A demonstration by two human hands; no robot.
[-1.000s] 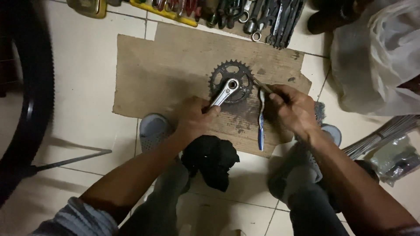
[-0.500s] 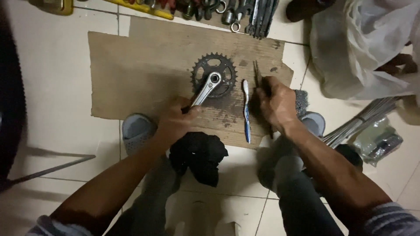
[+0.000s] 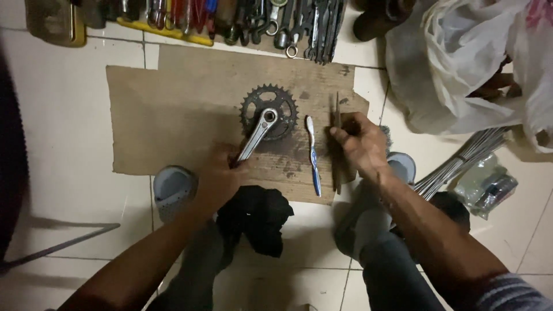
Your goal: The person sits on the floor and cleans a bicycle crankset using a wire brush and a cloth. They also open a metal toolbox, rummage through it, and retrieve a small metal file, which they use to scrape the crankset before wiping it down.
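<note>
A dark chainring (image 3: 269, 110) with silver crank (image 3: 257, 135) on brown cardboard (image 3: 173, 115); right of it a blue-and-white toothbrush (image 3: 313, 155); a black rag (image 3: 256, 216) near; pale tiles (image 3: 57, 126); white bag (image 3: 461, 69) far right.

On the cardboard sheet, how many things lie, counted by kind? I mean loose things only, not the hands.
Crankset (toothed ring with silver arm): 1
Toothbrush, blue and white: 1
Thin dark rod, under the right hand: 1
Total: 3
The left hand holds the crank arm's end. The black cloth lies off the cardboard, on the tiles.
</note>
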